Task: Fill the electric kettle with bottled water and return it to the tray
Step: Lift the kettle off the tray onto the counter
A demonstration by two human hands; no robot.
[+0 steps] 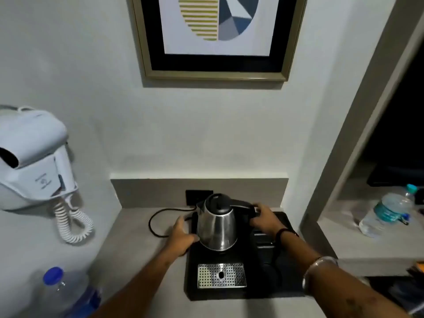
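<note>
Nearest the camera, at the lower left edge, stands a clear water bottle [66, 294] with a blue cap, cut off by the frame so its fill level cannot be judged. Past it, the black tray [291, 281] lies on the grey counter [137, 260], holding a perforated metal drip grate [221, 275] below the wrists and the steel electric kettle [216, 222] between both hands. The kettle's black lid is closed, so its contents are hidden. The right hand [263, 218] is curled around the kettle's black handle, gripping it. The left hand [182, 236] lies with loosely spread fingers against the kettle's lower left side; whether it presses is unclear. A black cord [158, 222] loops just beyond the left fingertips. Well right of the right hand, a second bottle [387, 212] with a teal cap lies tilted on a shelf, blurred
</note>
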